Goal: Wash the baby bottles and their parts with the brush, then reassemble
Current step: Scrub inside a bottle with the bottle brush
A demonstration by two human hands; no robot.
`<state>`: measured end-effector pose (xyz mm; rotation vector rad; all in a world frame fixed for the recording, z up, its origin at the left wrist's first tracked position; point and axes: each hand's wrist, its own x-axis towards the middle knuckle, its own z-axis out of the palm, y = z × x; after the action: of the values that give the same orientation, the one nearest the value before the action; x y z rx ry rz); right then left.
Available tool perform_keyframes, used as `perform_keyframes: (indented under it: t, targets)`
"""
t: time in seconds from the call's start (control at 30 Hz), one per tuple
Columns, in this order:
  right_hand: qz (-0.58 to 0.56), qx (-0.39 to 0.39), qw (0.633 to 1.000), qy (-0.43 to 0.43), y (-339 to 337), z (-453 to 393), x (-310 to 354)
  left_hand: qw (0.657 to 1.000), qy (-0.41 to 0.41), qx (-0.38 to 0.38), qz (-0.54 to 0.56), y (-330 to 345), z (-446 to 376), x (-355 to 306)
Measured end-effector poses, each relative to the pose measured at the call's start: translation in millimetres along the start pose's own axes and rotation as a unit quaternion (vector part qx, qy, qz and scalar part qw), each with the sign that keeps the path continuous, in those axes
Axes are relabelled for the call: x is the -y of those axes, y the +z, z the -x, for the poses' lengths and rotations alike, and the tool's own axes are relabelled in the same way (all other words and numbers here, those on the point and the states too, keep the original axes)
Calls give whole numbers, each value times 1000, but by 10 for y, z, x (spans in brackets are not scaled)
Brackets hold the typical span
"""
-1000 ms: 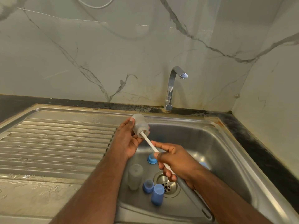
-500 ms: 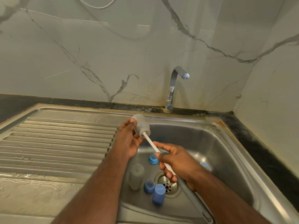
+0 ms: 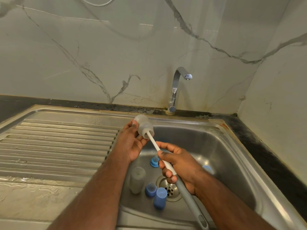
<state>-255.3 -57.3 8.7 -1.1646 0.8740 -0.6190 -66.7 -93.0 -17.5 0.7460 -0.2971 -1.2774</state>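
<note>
The left hand (image 3: 132, 143) curls round a frosted, translucent plastic bottle (image 3: 143, 126), tilted with its mouth toward four o'clock, above the sink's left rim. The right hand (image 3: 176, 165) grips the brush (image 3: 166, 163) by its smooth white stem, which runs into the bottle's mouth; the grey rubbery handle trails off toward five o'clock.

Down in the dull stainless steel sink (image 3: 232, 155), I count one more cloudy cylindrical bottle (image 3: 137, 179) standing at nine o'clock from the perforated drain (image 3: 168, 189), two blue caps (image 3: 159, 198) at seven o'clock beside it, and one blue collar with a clear teat (image 3: 154, 162) at twelve. Another pale blue piece (image 3: 207, 169) peeks past the right wrist; its shape is unclear. A curved chrome tap (image 3: 174, 90) rises behind. A ribbed drainboard (image 3: 58, 146) lies to the left.
</note>
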Motion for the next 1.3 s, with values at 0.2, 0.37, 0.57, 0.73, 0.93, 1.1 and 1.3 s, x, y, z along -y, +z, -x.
perform_keyframes:
  t: [0.2,0.37,0.57,0.73,0.93,1.1,1.3]
  targets:
    - [-68,21,997,13,29,1,19,1000,19,12,-5,21,27,-32]
    - [-187,48,980,35,86,-9,31,999,24,15,19,32,26,-16]
    - [23,30,999,3,42,-7,23,1000,17,20,7,-3,20,-20]
    - [89,-39,995,-26,70,-21,-24,1000,19,12,11,18,19,-20]
    - [-90,31,995,8,126,21,20,999,11,16,31,28,46,-58]
    - [165,-30,985,-37,86,15,-10,1000,15,-4,11,-4,33,-50]
    - [490,-109,848,-168,44,14,-58,998,35,-48,17,30,39,-64]
